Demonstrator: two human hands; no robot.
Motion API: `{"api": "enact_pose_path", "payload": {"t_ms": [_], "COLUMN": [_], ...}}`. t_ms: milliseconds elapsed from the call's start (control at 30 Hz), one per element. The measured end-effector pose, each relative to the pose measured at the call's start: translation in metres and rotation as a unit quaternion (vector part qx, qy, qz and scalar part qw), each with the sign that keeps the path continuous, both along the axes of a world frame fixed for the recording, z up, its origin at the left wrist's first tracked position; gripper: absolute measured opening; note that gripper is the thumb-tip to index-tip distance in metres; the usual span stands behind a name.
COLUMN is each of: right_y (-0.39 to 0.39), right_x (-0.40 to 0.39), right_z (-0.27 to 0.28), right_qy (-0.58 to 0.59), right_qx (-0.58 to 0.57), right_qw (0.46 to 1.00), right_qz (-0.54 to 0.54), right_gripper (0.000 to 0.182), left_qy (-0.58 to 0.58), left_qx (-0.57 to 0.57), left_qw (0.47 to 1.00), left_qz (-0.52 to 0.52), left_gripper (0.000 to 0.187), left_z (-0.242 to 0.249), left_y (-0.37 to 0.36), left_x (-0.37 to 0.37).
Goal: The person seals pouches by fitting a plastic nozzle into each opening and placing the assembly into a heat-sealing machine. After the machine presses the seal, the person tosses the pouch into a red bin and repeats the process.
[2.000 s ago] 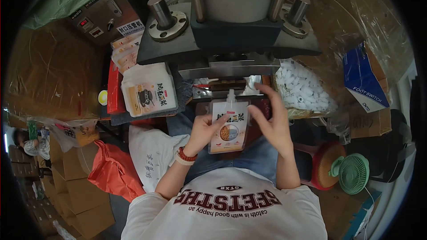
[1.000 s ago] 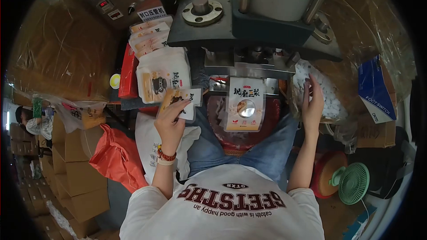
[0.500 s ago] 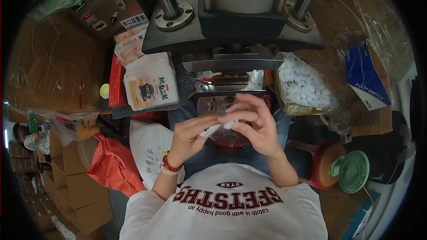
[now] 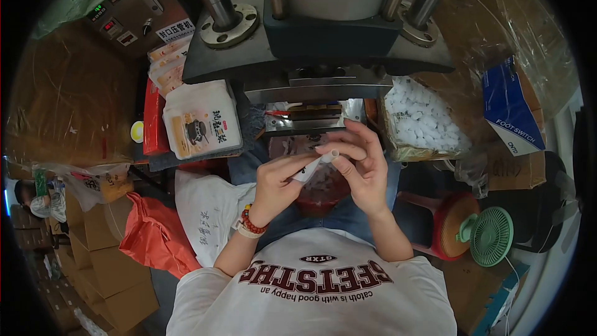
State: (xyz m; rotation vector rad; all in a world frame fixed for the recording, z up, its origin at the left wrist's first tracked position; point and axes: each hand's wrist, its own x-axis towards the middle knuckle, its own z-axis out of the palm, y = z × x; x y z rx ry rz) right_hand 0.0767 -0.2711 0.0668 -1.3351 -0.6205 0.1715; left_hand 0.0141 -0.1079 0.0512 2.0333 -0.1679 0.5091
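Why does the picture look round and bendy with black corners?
Head view: a fisheye lens bends the edges, so the boxes at the left curve and the corners go black. The middle is sharp, with both hands, left and right, on a pouch. Glare shines off the plastic wrap.

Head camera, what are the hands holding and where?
Left hand pinches a pouch by its edge; right hand fingertips hold a white spout at the pouch's top.
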Motion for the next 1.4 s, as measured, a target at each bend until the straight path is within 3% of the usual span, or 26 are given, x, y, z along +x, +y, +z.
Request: {"api": "enact_pose_path", "payload": {"t_ms": [100, 167, 200, 233, 267, 300, 367, 467, 500, 567, 600, 667, 733, 767, 800, 833, 867, 900, 967, 1033, 1100, 1167, 1233, 1333, 1367, 1400], "right_y": [0.001, -0.002, -0.004, -0.007, -0.011, -0.020, -0.050, -0.064, -0.065, -0.068, -0.069, -0.072, -0.075, -0.074, -0.072, -0.071, -0.069, -0.068, -0.065, -0.050, -0.035, -0.022, -0.012, 0.014, 0.018, 0.018], "right_x": [0.000, 0.004, 0.005, 0.007, 0.010, 0.016, 0.035, 0.060, 0.071, 0.092, 0.093, 0.095, 0.096, 0.094, 0.090, 0.085, 0.082, 0.077, 0.063, 0.049, 0.031, 0.018, 0.002, -0.011, -0.010, -0.006], "right_z": [0.001, -0.011, -0.013, -0.014, -0.015, -0.008, 0.003, 0.019, 0.005, -0.035, -0.036, -0.036, -0.039, -0.040, -0.032, -0.026, -0.024, -0.022, -0.020, -0.014, 0.006, 0.009, 0.012, 0.010, 0.010, 0.009], "right_qy": [0.022, -0.004, -0.005, 0.001, 0.007, -0.035, -0.071, -0.180, -0.180, -0.237, -0.188, -0.192, -0.227, -0.231, -0.184, -0.131, -0.151, -0.150, 0.017, -0.027, -0.048, -0.040, 0.036, 0.085, 0.045, 0.045], "right_qx": [0.055, -0.090, -0.090, -0.073, -0.056, -0.066, -0.119, -0.341, -0.339, -0.514, -0.477, -0.473, -0.447, -0.443, -0.392, -0.340, -0.317, -0.317, -0.182, -0.074, -0.058, 0.014, 0.052, 0.057, -0.031, -0.033], "right_qw": [0.998, 0.995, 0.995, 0.992, 0.985, 0.972, 0.947, 0.852, 0.854, 0.752, 0.802, 0.805, 0.807, 0.810, 0.833, 0.851, 0.834, 0.834, 0.918, 0.975, 0.992, 0.999, 0.993, 0.989, 0.994, 0.995], "right_qz": [0.009, -0.039, -0.040, -0.102, -0.163, -0.222, -0.289, -0.355, -0.353, -0.338, -0.307, -0.300, -0.312, -0.308, -0.343, -0.377, -0.426, -0.425, -0.351, -0.208, -0.104, 0.009, 0.102, 0.109, 0.090, 0.087], "right_gripper": [0.052, 0.048, 0.048, 0.046, 0.044, 0.038, 0.028, 0.024, 0.024, 0.024, 0.025, 0.022, 0.020, 0.020, 0.019, 0.018, 0.018, 0.018, 0.015, 0.014, 0.014, 0.015, 0.020, 0.021, 0.017, 0.017], "left_qy": [0.037, 0.070, 0.169, 0.265, 0.263, 0.270, 0.267, 0.301, 0.311, 0.308, 0.305, 0.304, 0.314, 0.298, 0.210, 0.113, 0.019, 0.021, 0.134, 0.114, 0.095, 0.127, 0.058, -0.035, -0.036, -0.047], "left_qx": [-0.069, -0.111, -0.167, -0.221, -0.221, -0.305, -0.433, -0.506, -0.504, -0.510, -0.518, -0.499, -0.396, -0.295, -0.114, 0.075, 0.318, 0.319, 0.486, 0.470, 0.451, 0.155, 0.162, 0.146, 0.143, 0.152], "left_qw": [0.997, 0.991, 0.971, 0.939, 0.939, 0.913, 0.860, 0.808, 0.804, 0.802, 0.798, 0.811, 0.862, 0.908, 0.964, 0.961, 0.892, 0.891, 0.792, 0.828, 0.861, 0.955, 0.954, 0.971, 0.972, 0.975], "left_qz": [-0.024, -0.034, -0.021, -0.007, -0.007, -0.006, -0.023, -0.026, -0.046, -0.043, -0.043, -0.031, -0.031, -0.016, 0.117, 0.242, 0.322, 0.322, 0.344, 0.284, 0.217, 0.220, 0.244, 0.185, 0.181, 0.157], "left_gripper": [0.019, 0.020, 0.021, 0.024, 0.024, 0.025, 0.027, 0.028, 0.028, 0.028, 0.029, 0.030, 0.032, 0.046, 0.054, 0.063, 0.074, 0.074, 0.067, 0.059, 0.053, 0.045, 0.037, 0.039, 0.039, 0.040], "left_z": [-0.002, -0.020, -0.041, -0.047, -0.051, -0.050, -0.039, -0.020, -0.029, -0.025, -0.023, -0.037, -0.033, -0.027, -0.023, -0.014, -0.001, -0.005, -0.026, -0.039, -0.043, -0.035, -0.015, 0.000, 0.006, 0.010], "left_y": [-0.002, -0.002, -0.001, -0.001, -0.002, -0.004, -0.004, 0.002, 0.010, 0.010, 0.009, 0.013, 0.021, 0.032, 0.040, 0.046, 0.057, 0.068, 0.086, 0.104, 0.108, 0.102, 0.081, 0.055, 0.047, 0.042], "left_x": [0.000, 0.004, 0.006, 0.009, 0.012, 0.018, 0.030, 0.052, 0.058, 0.061, 0.063, 0.061, 0.059, 0.050, 0.038, 0.025, 0.014, 0.003, -0.022, -0.042, -0.050, -0.053, -0.043, -0.038, -0.037, -0.036]}}
